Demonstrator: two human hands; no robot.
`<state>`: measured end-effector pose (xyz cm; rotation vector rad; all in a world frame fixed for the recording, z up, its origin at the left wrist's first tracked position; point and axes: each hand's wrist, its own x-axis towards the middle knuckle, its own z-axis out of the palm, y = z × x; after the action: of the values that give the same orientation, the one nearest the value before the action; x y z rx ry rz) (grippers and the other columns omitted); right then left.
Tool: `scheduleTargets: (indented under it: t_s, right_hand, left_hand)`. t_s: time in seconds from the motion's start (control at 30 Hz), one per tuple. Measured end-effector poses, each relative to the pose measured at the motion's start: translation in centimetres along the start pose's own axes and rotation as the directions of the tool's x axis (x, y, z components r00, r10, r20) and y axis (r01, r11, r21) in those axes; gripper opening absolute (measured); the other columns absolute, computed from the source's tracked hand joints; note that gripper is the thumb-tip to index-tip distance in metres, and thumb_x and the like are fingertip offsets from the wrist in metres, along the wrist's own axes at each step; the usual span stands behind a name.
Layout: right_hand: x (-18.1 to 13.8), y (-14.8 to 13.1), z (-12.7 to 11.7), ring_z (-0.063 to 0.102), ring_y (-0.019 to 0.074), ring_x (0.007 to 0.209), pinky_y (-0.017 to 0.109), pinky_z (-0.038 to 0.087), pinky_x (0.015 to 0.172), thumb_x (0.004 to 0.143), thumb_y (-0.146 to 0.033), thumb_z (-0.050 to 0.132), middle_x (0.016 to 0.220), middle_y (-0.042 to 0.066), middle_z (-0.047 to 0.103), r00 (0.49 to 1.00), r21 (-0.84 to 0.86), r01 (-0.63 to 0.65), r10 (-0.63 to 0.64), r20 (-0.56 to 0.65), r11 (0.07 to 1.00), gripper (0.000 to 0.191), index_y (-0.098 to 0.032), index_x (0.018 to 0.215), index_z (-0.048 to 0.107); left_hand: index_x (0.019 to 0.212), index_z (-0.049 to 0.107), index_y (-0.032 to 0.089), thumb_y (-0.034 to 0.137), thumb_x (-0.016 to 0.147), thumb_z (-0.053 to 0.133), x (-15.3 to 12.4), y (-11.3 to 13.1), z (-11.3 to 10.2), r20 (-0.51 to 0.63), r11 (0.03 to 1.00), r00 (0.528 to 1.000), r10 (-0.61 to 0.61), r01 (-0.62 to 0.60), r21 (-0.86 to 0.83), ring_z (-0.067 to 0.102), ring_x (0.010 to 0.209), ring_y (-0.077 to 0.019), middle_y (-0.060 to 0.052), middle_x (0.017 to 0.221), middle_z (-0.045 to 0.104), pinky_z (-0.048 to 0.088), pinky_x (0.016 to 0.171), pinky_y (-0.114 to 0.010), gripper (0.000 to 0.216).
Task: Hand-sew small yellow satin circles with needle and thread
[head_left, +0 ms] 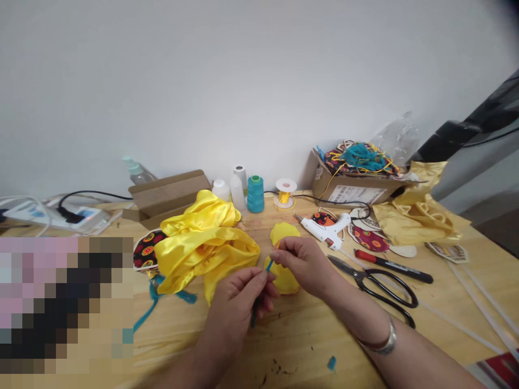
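Observation:
My left hand point(239, 302) is closed in a pinch on a teal cord point(254, 313) that hangs down from its fingers. My right hand point(304, 262) pinches the cord's upper end together with a thin yellow strand point(277, 247). Both hands hover just above the wooden table point(308, 335). Small yellow fabric circles point(284, 278) lie under and behind the fingers. A pile of shiny yellow satin point(203, 243) sits just left of the hands.
Black scissors point(377, 283), a white glue gun point(328, 229), a red-handled tool point(393, 265) and clear glue sticks point(482, 308) lie to the right. Thread spools point(255, 193), a gold thread reel point(285, 193) and cardboard boxes point(352, 186) line the wall. Gold fabric point(417, 216) sits far right.

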<state>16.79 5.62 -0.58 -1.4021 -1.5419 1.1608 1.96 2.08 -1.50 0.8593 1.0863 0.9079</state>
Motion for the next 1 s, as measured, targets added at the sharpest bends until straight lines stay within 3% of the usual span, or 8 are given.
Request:
scheduleTargets:
  t_s: [0.13,0.23,0.3,0.37,0.47,0.6,0.7,1.0]
  right_hand:
    - [0.2,-0.1,-1.0,0.032,0.0086,0.051,0.022,0.027,0.048,0.075,-0.032,0.055,0.052,-0.005,0.036,0.997,-0.007,0.035,-0.035,-0.075,0.999,0.028,-0.018,0.053,0.043]
    - [0.0,-0.7,-2.2,0.035,0.0092,0.053,0.023,0.029,0.050,0.077,-0.033,0.056,0.053,-0.004,0.040,0.992,0.026,0.084,-0.081,-0.099,0.996,0.026,-0.018,0.057,0.048]
    - [-0.5,-1.3,-2.9,0.039,0.0098,0.055,0.023,0.032,0.052,0.078,-0.033,0.059,0.056,-0.003,0.045,0.988,0.056,0.150,-0.147,-0.055,0.987,0.025,-0.017,0.060,0.053]
    - [-1.0,-1.8,-3.3,0.046,0.0108,0.061,0.024,0.037,0.058,0.077,-0.032,0.064,0.064,-0.001,0.053,0.964,0.079,0.252,-0.257,0.063,0.965,0.021,-0.017,0.062,0.059]
    - [-1.5,-2.0,-3.1,0.053,0.0117,0.069,0.025,0.041,0.065,0.076,-0.028,0.068,0.073,0.001,0.059,0.902,0.089,0.354,-0.364,0.230,0.931,0.016,-0.017,0.066,0.065]
    - [-1.4,-1.5,-2.1,0.053,0.0108,0.068,0.024,0.041,0.064,0.077,-0.025,0.068,0.069,0.000,0.058,0.916,0.010,0.365,-0.361,0.175,0.931,0.018,-0.017,0.062,0.063]
    - [-1.1,-1.1,-1.8,0.052,0.0098,0.065,0.024,0.040,0.064,0.078,-0.024,0.067,0.065,-0.001,0.058,0.926,-0.044,0.358,-0.348,0.146,0.933,0.022,-0.016,0.058,0.060]
    - [-1.0,-1.0,-1.6,0.051,0.0092,0.063,0.022,0.038,0.062,0.076,-0.019,0.067,0.062,-0.001,0.057,0.921,-0.129,0.385,-0.371,0.121,0.914,0.020,-0.015,0.058,0.061]
  left_hand:
    - [0.067,0.069,0.013,0.033,0.072,0.065,0.2,-0.1,-0.1,0.017,1.000,0.999,-0.028,0.029,-0.009,0.058,0.052,-0.0123,-0.005,0.062,0.069,0.043,0.048,-0.021,0.021]
    - [0.079,0.073,0.016,0.035,0.075,0.063,0.4,-0.3,-0.4,-0.017,1.000,1.000,0.011,-0.011,-0.007,0.066,0.075,-0.0198,-0.008,0.079,0.074,0.051,0.070,-0.030,0.022]
    - [0.092,0.073,0.019,0.036,0.079,0.060,0.4,-0.2,-0.7,-0.099,0.991,0.987,0.128,-0.123,0.052,0.063,0.096,-0.0225,-0.007,0.097,0.073,0.046,0.089,-0.034,0.025]
    - [0.098,0.072,0.023,0.034,0.081,0.059,0.2,-0.1,-0.9,-0.191,0.943,0.930,0.314,-0.283,0.173,0.055,0.112,-0.0218,-0.004,0.113,0.068,0.037,0.101,-0.033,0.024]
    - [0.100,0.070,0.026,0.030,0.084,0.057,-0.2,0.0,-0.8,-0.185,0.867,0.858,0.479,-0.429,0.252,0.047,0.122,-0.0204,-0.001,0.124,0.062,0.030,0.106,-0.031,0.022]
    - [0.104,0.069,0.024,0.034,0.087,0.053,-0.3,-0.4,-0.6,0.031,0.964,0.964,0.264,-0.265,0.014,0.061,0.096,-0.0194,-0.005,0.101,0.069,0.045,0.090,-0.033,0.025]
    - [0.097,0.071,0.020,0.036,0.087,0.051,-0.1,-0.3,-0.4,0.155,0.988,0.976,0.152,-0.157,0.017,0.056,0.066,-0.0132,-0.002,0.073,0.065,0.047,0.063,-0.024,0.027]
    - [0.075,0.070,0.018,0.038,0.081,0.057,-0.2,0.5,-0.3,0.047,0.925,0.996,0.069,-0.082,0.370,0.035,0.046,-0.0090,0.006,0.047,0.040,0.026,0.044,-0.020,0.025]
